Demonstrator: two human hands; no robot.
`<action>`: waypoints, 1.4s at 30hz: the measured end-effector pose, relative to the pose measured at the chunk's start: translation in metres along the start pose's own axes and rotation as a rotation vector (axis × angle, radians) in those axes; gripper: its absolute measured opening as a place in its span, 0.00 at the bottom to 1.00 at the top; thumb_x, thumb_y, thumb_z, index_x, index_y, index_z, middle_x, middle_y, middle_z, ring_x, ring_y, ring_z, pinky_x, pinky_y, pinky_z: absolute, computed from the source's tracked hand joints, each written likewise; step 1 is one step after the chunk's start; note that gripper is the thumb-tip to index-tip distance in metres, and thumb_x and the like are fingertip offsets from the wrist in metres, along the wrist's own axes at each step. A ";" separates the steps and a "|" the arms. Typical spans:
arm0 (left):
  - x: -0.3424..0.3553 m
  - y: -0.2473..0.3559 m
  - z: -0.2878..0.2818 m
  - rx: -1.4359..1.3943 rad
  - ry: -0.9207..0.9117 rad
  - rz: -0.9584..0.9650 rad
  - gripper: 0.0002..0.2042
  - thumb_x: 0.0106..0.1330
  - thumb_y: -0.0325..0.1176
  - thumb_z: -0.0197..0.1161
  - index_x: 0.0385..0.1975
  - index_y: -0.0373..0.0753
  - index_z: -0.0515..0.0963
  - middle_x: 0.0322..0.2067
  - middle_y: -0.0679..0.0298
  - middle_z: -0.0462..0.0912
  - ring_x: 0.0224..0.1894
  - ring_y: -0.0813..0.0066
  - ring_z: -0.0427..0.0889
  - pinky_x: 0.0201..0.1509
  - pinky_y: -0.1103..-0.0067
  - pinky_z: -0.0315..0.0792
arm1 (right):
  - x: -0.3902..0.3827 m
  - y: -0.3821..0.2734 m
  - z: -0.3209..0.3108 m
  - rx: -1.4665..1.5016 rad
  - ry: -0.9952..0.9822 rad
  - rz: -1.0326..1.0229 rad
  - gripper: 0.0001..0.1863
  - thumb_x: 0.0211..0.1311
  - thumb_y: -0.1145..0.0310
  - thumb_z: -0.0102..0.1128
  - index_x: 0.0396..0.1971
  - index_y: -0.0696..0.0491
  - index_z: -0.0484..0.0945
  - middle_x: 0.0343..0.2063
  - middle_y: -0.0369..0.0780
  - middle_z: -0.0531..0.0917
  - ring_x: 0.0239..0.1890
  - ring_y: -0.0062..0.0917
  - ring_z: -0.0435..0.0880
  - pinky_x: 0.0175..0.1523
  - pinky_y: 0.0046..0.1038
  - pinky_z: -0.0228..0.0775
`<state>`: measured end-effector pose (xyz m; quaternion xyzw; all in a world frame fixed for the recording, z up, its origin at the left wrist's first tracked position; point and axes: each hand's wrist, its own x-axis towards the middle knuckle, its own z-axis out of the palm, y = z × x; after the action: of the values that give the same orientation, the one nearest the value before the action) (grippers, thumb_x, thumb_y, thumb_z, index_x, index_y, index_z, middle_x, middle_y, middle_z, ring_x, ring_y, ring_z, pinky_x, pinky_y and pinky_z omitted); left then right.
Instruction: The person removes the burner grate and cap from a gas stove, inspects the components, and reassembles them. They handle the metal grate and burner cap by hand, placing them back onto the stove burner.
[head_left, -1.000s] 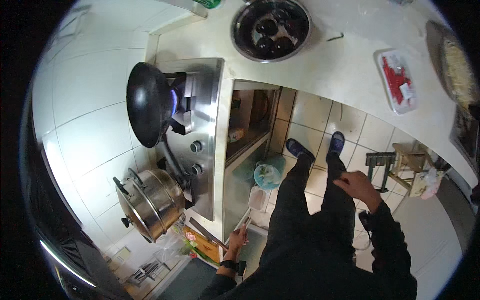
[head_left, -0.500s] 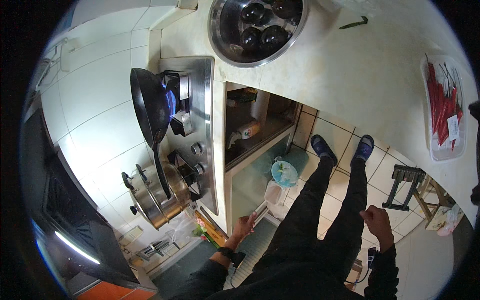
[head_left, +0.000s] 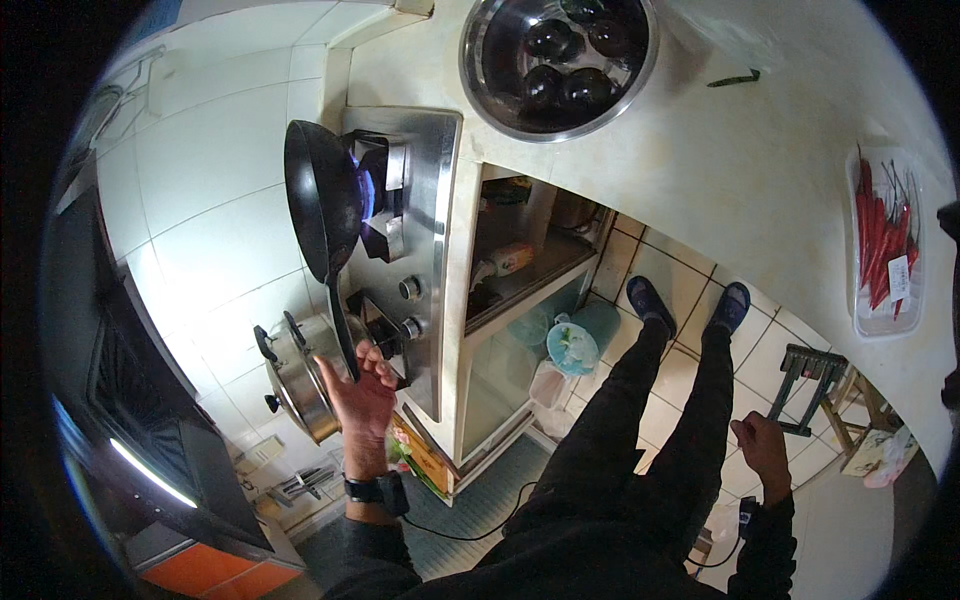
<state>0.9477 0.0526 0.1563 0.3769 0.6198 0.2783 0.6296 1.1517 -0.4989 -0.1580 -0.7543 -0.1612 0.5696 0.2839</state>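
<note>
A black wok [head_left: 322, 200] tilts over a lit blue flame [head_left: 367, 190] on the left of a steel gas stove [head_left: 430, 200]. Its long handle [head_left: 341, 320] points toward me. My left hand [head_left: 362, 400] is at the handle's near end, thumb and fingers apart on either side of it; whether the palm touches it is unclear. Behind that hand, a lidded steel pot [head_left: 305, 385] is partly hidden. My right hand [head_left: 762, 445] hangs by my right leg, fingers curled in, with nothing visible in it.
On the counter [head_left: 700, 150] stand a steel bowl [head_left: 478, 100] with several dark glossy rounded things, a green chili [head_left: 735, 79] and a plastic tray [head_left: 885, 322] of red chilies. A cabinet opens below. A blue bin [head_left: 570, 350] and a dark stool [head_left: 805, 385] stand on the floor.
My left hand has left the cabinet's edge and risen forward to the wok's handle. My right hand stays beside my leg. The view has shifted slightly.
</note>
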 end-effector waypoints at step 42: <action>-0.124 -0.044 -0.176 0.451 -0.218 0.168 0.28 0.70 0.32 0.73 0.66 0.36 0.68 0.27 0.64 0.78 0.15 0.77 0.69 0.14 0.78 0.63 | -0.141 -0.109 -0.102 -0.134 0.933 -0.004 0.19 0.73 0.55 0.65 0.36 0.59 0.85 0.30 0.54 0.87 0.35 0.53 0.87 0.40 0.47 0.80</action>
<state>0.7589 -0.0503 0.1998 0.5856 0.5611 0.1421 0.5675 1.2155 -0.5178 0.0361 -0.9461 -0.0542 0.1576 0.2776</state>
